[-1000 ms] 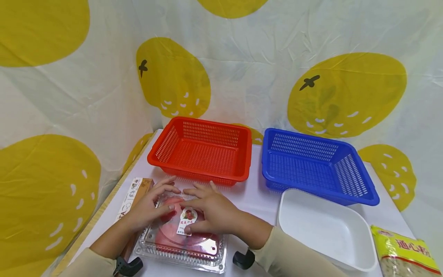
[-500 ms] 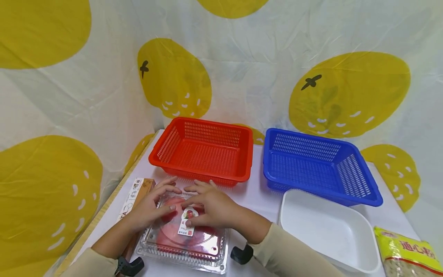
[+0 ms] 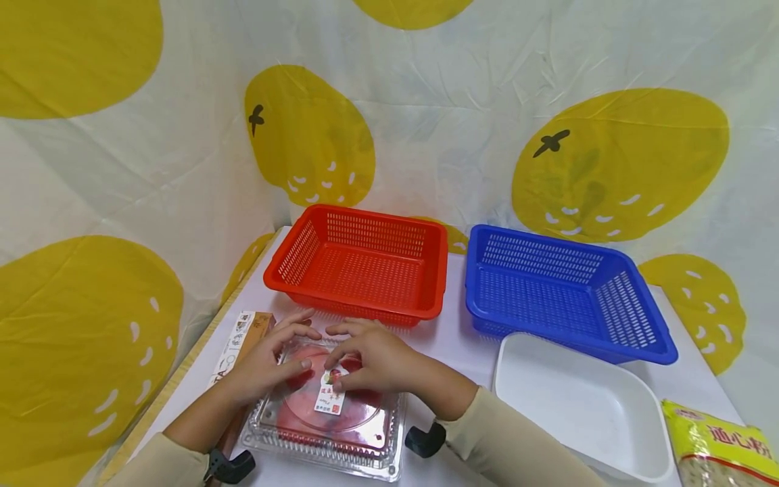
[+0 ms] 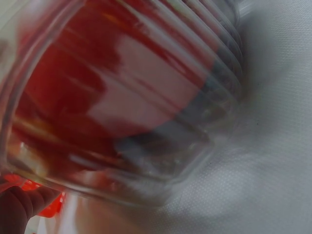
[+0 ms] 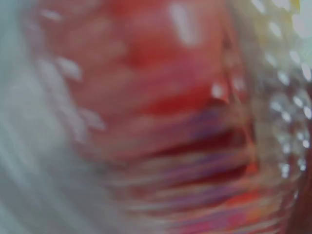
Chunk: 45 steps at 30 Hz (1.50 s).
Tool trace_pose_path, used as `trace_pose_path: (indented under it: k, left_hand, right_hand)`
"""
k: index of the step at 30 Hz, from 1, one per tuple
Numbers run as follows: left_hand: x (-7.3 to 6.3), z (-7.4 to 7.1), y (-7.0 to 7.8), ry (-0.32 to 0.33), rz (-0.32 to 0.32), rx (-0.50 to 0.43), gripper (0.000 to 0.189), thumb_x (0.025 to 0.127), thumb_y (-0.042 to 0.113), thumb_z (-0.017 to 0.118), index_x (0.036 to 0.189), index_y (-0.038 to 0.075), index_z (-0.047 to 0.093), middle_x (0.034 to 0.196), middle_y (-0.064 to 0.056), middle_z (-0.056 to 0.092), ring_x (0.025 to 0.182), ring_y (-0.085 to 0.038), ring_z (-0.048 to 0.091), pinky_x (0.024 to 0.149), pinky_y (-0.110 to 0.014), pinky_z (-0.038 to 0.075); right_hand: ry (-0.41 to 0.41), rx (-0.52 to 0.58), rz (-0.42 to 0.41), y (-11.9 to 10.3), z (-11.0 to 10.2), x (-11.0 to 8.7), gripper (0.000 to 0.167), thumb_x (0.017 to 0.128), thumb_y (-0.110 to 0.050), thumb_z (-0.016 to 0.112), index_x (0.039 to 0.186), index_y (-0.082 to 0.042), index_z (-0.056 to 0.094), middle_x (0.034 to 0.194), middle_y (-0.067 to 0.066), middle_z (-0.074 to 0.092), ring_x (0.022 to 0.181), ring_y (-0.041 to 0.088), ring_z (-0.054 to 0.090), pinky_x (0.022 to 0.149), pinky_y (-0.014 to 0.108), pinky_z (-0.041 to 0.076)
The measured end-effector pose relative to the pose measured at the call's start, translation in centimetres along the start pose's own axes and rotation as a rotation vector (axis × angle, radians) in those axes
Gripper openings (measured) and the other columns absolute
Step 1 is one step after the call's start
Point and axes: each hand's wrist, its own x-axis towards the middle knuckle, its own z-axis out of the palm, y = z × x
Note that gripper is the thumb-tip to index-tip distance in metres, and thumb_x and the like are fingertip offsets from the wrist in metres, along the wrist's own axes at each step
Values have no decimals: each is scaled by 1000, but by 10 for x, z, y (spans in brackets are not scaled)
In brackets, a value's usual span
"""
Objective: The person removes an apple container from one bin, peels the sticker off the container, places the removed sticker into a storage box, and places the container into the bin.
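Note:
A clear plastic clamshell box [image 3: 325, 446] with a ribbed edge sits on the table, red and pink rounded contents showing through its lid. My left hand [image 3: 264, 365] lies over its far left part, fingers bent toward the far edge and thumb over the lid. Across from it, my right hand [image 3: 380, 362] has its thumb and forefinger over a white label [image 3: 330, 400] printed with a fruit picture, with a gap between the two tips. The left wrist view shows the box's side wall [image 4: 146, 97] close up; in the right wrist view the box [image 5: 165, 87] is blurred.
A red perforated basket [image 3: 359, 311] stands behind the box and a blue one [image 3: 548, 333] to its right. Nearer on the right are a white tray [image 3: 584, 406] and a yellow-topped pasta bag [image 3: 721, 443]. A long brown-and-white carton [image 3: 234, 348] lies left of the box.
The right thumb has slid a little away from me over the label, uncovering more of its lower part. The left hand and the box stay in place.

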Motion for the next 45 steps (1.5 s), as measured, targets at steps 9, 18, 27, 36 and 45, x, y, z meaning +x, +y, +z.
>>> trace_pose_path:
  k: [9,18,27,36,45]
  left_hand:
    - [0,1,-2,3,-8,-10,36,92,30,80,127,29,70,169,-10,38,157,-48,23,111,-87,23]
    - [0,1,-1,8,-9,2,36,92,30,80,126,29,70,168,-10,41,156,-47,25,111,-87,22]
    - [0,2,-2,10,13,-17,34,94,25,80,127,28,71,169,-12,38,156,-50,23,112,-88,16]
    - [-2,1,-3,3,78,-52,35,95,16,78,127,25,68,168,-19,38,155,-52,23,114,-87,11]
    - [-1,2,-2,7,50,-33,36,94,20,79,127,28,69,168,-14,39,156,-51,23,112,-88,15]
  right_hand:
    - [-55,108,94,-1,-3,16,9,91,-23,86,91,-31,81,149,-4,62,140,23,50,114,45,44]
    - [-61,179,122,1,-1,20,13,91,-19,84,85,-29,80,143,-4,64,137,21,50,114,43,44]
    - [-94,286,23,4,-10,11,13,97,-15,78,89,-24,78,156,1,55,148,21,44,118,45,43]
    - [-182,394,-48,3,-22,-3,6,101,-18,72,98,-22,74,166,-7,45,153,14,35,120,39,39]
    - [-193,655,-77,-5,-40,-28,6,105,-17,67,102,-12,70,168,2,42,153,26,38,115,43,48]
